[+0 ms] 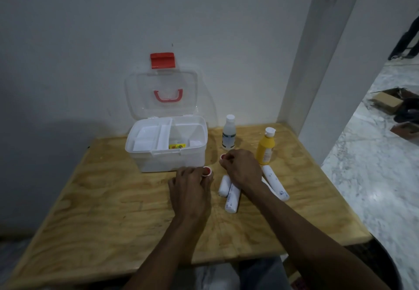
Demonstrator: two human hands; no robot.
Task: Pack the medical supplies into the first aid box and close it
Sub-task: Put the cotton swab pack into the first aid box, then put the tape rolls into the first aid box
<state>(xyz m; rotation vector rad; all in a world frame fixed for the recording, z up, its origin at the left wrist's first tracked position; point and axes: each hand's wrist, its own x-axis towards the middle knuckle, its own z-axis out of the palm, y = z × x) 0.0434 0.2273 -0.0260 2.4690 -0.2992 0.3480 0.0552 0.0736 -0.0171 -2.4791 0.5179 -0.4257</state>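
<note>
The first aid box (166,144) sits toward the far edge of the bench (102,199), left of the middle, its clear lid (161,94) thrown back against the wall with the red latch (162,60) uppermost. Inside, a white tray (150,137) fills the left half; the right half is open, with a small yellow packet (177,146) at the bottom.

Both hands are down just in front of the box. The left hand (191,185) is pinched around a small red-capped jar (207,171), and the right hand (242,169) is curled on another small red-capped jar (223,157). I judge these light, hard and smooth, best held by the sides with fingertips.

Under and beside the right wrist lie white rolls (229,194), one more (275,182) toward the right edge. They look soft and light and should take a squeeze around the middle. The clear bottle (229,133) and the yellow bottle (265,146) stand near the far right corner; they are probably heavier, rigid, and easy to tip, so gripping the body seems wiser than the cap.

The near half of the bench is bare, giving open room. The tray probably limits space inside, and the bottles may need to lie down before the lid can shut.
</note>
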